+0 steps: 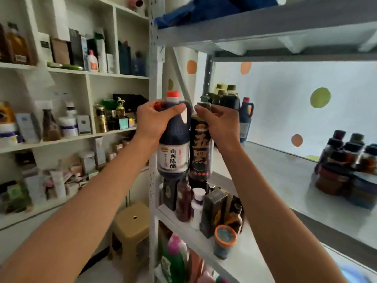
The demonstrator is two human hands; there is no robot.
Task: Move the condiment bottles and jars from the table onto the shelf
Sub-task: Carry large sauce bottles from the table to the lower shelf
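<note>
— Looking across the grey metal shelving rack [271, 23], what takes up the most room?

— Its middle grey shelf board [285, 180], with a broad bare stretch down the centre. The front edge runs diagonally down to the right, and the white perforated upright post [153, 127] marks the left corner.

— What already stands on that board?

— A group of dark sauce bottles with olive caps [224, 98] at the far left back corner, against the dotted white wall [295, 111], and a cluster of small dark-capped jars [346, 160] well apart to the right, near the front edge.

— And the bottles being carried?

— Two, both in the air just outside the post and the board's left front corner. The dark vinegar jug with a red cap and white label [174, 144] hangs from the left hand [152, 119], whose fingers curl round its neck beside the handle. Touching it on the right is the tall black bottle with gold characters [201, 152], gripped round its top by the right hand [219, 124].

— Below them?

— The lower shelf [240, 260] is crowded along its edge with bottles and an orange-rimmed round tub [225, 241]; a tan plastic stool [131, 223] stands on the floor left of the post.
</note>
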